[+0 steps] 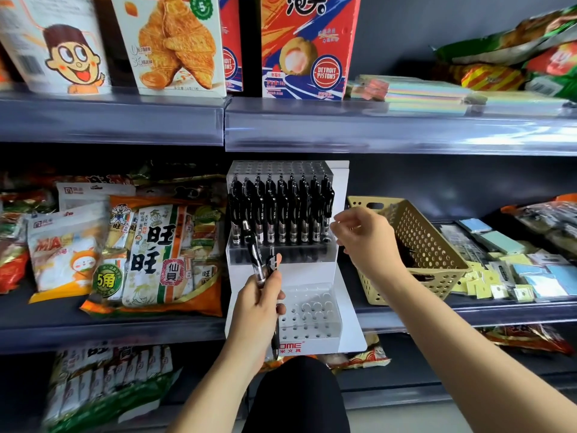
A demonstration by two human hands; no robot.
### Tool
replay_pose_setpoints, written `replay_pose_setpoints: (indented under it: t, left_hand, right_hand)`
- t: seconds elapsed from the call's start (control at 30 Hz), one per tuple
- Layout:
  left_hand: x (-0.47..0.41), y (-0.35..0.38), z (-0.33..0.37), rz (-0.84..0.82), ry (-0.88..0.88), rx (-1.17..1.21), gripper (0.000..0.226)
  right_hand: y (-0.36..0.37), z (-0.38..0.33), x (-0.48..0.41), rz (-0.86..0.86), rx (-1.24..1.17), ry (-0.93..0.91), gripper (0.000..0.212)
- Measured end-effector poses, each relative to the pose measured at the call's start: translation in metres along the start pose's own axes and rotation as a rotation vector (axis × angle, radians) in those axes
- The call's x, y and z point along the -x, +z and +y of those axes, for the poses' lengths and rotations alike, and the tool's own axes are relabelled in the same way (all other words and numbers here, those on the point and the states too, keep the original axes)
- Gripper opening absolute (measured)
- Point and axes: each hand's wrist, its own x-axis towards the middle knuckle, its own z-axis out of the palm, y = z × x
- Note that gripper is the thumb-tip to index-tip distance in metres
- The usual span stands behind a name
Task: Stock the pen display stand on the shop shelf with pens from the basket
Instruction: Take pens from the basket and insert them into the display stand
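A clear and white pen display stand (342,276) sits on the middle shelf. Its upper tier holds a row of several black pens (282,210); the holes of its lower tier (312,310) hold none. My left hand (257,310) is shut on a small bunch of black pens (256,257), in front of the stand's left side. My right hand (365,242) hovers beside the right end of the upper row with fingers apart and nothing in it. The tan perforated basket (427,242) stands tilted just right of the stand, with dark pens inside, partly hidden by my right wrist.
Snack bags (150,254) crowd the shelf left of the stand. Packets of sticky notes and erasers (515,264) lie right of the basket. Snack boxes (175,42) stand on the shelf above, whose edge overhangs the stand. More snack packs (106,382) fill the lower shelf.
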Motion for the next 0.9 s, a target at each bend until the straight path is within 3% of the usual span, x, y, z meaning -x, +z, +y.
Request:
replay_pose_setpoints:
  t: [0.17,0.3,0.5,0.67,0.77,0.9]
  left_hand:
    - [0.001,0.008,-0.005,-0.009,0.062,-0.086,0.007]
    - [0.004,0.009,-0.002,-0.011,0.107,-0.184,0.015]
    - [0.008,0.008,0.0,-0.05,0.114,-0.267,0.01]
    - [0.007,0.011,-0.002,-0.089,0.073,-0.189,0.009]
    - [0.008,0.011,0.001,-0.139,0.098,-0.129,0.022]
    - [0.005,0.003,0.003,-0.117,0.115,-0.13,0.021]
  right_hand:
    - [0.004,-0.013,0.034,-0.324,-0.133,0.017,0.004]
    - [0.014,-0.015,0.048,-0.431,-0.132,0.03,0.017]
    - [0.024,-0.01,0.058,-0.38,-0.165,0.094,0.016]
    - [0.025,-0.008,0.062,-0.331,-0.228,0.149,0.007]
    - [0.016,-0.011,0.057,-0.293,-0.277,0.136,0.005]
    - [-0.012,-0.025,0.031,-0.123,-0.407,0.089,0.012]
